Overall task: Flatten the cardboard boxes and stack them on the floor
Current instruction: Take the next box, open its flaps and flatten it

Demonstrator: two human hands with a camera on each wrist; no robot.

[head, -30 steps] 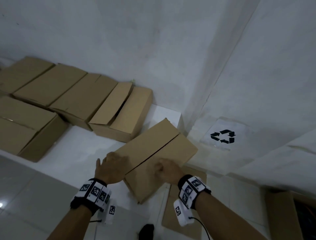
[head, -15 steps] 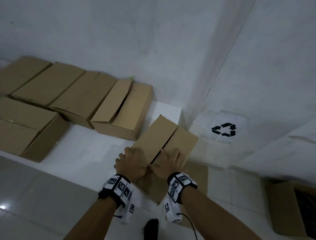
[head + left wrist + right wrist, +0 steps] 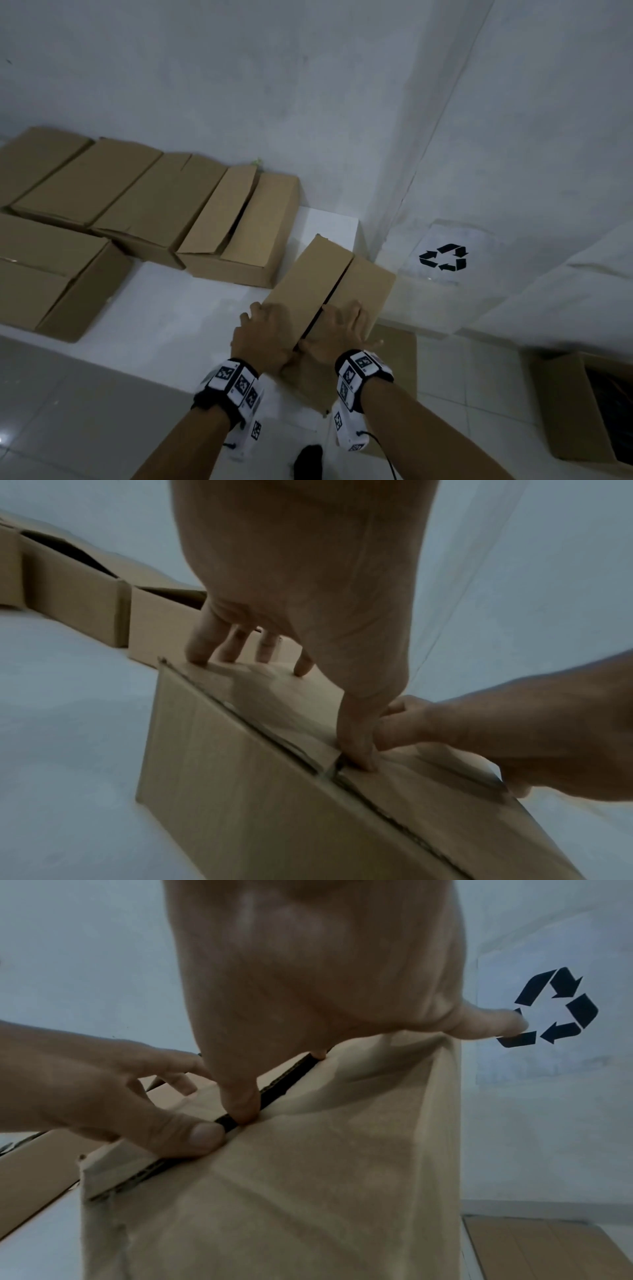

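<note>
Fingers (image 3: 356, 748) of both hands spread flat on the box (image 3: 329, 284), thumbs at its seam; a hard pull could rip the flap.

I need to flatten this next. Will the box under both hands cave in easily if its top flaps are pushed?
Probably. The box has an unsealed seam already gaping beside the right hand, and that flap dents visibly. The left hand rests on the other flap. It likely feels light and may slide.
</note>
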